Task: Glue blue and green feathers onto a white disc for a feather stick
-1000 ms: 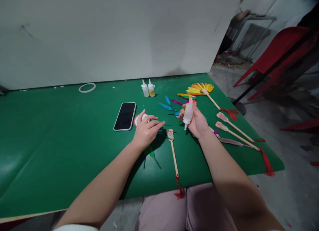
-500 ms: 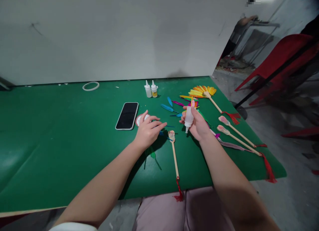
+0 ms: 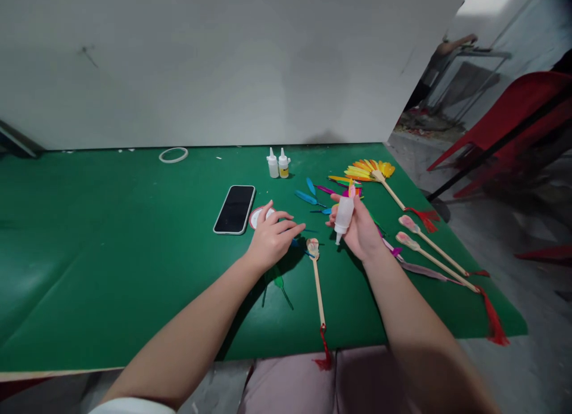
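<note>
My right hand grips a small white squeeze glue bottle, its nozzle pointing down above the green table. To its left is a wooden fan handle with a rounded, glue-smeared head and a red tassel. My left hand is held low with its fingers stretched and apart; its thumb is hidden. A blue feather runs from beneath the left hand onto the handle's head. Under the left wrist lie green feathers. The left hand partly covers a round white piece with a red rim.
A phone lies left of my hands. Two glue bottles stand behind, left of loose blue feathers. On the right lie a yellow feather fan and two tasselled handles. A white ring lies near the wall. Red chairs stand beyond.
The whole view has shifted slightly, so things appear a little farther right. My hands keep nearly the same places over the table, and the glue bottle stays in my right hand.
</note>
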A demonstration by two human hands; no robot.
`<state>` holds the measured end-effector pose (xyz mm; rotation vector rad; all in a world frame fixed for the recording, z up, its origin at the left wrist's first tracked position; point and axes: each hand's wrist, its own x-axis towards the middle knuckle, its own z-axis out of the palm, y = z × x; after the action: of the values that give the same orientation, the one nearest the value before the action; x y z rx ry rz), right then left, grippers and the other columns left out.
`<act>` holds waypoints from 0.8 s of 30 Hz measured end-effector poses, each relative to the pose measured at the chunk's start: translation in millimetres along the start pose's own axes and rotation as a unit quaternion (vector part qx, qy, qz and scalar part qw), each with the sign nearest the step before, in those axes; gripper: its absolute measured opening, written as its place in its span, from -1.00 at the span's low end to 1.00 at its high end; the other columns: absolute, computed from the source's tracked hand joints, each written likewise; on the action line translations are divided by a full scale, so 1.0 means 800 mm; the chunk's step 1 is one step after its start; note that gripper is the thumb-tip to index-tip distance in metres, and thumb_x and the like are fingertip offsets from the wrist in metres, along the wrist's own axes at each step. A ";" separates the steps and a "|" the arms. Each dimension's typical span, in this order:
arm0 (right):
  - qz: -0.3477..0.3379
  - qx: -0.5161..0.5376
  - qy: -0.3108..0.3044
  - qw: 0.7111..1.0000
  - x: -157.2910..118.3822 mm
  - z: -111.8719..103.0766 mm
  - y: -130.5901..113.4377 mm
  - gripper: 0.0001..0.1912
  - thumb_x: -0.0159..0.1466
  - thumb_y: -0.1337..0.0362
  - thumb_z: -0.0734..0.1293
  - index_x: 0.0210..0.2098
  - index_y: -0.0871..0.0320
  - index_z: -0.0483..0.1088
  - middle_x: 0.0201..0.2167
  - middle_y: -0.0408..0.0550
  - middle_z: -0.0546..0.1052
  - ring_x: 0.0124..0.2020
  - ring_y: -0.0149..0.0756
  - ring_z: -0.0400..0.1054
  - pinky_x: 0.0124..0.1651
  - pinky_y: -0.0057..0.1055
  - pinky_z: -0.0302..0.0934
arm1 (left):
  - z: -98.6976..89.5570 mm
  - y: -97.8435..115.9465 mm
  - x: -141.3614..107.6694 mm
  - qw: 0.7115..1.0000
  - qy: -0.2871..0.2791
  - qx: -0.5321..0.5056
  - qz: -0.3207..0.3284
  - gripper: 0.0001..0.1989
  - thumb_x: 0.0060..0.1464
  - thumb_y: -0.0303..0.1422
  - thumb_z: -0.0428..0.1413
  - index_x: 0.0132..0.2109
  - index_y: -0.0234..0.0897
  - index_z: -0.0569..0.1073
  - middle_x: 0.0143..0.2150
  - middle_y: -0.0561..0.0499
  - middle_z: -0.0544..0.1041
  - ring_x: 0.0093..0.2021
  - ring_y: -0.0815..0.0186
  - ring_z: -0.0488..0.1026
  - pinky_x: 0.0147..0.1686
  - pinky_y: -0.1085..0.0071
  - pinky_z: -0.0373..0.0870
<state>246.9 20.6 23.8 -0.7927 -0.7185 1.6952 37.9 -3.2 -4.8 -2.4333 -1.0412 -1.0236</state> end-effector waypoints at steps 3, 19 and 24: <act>-0.002 -0.006 -0.004 1.000 0.001 0.000 0.001 -0.55 0.13 -0.04 0.28 -0.17 0.18 0.39 -0.53 -0.17 0.44 -0.51 -0.42 0.33 -0.38 -0.44 0.29 | 0.000 0.000 0.000 1.000 0.001 0.000 0.001 -0.76 0.06 -0.53 0.05 -0.16 -0.16 0.48 -0.37 0.11 0.56 -0.19 0.31 0.39 0.15 -0.01 0.05; -0.007 -0.015 -0.010 1.000 0.000 0.000 0.002 -0.59 0.13 0.00 0.29 -0.18 0.18 0.39 -0.53 -0.18 0.43 -0.54 -0.45 0.28 -0.38 -0.45 0.27 | -0.002 0.001 0.002 1.000 0.000 0.005 0.001 -0.78 0.06 -0.52 0.05 -0.17 -0.17 0.49 -0.39 0.11 0.56 -0.21 0.31 0.41 0.13 -0.01 0.07; -0.009 -0.015 -0.010 1.000 0.000 -0.001 0.002 -0.60 0.11 0.03 0.31 -0.17 0.17 0.38 -0.53 -0.18 0.43 -0.55 -0.45 0.28 -0.41 -0.44 0.27 | -0.002 0.001 0.002 1.000 0.001 -0.002 -0.004 -0.78 0.07 -0.51 0.05 -0.17 -0.17 0.49 -0.40 0.10 0.55 -0.21 0.32 0.40 0.14 -0.01 0.06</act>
<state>246.2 20.3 22.0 -0.7892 -0.7654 1.6814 38.8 -3.8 -2.5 -2.4329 -1.0505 -1.0319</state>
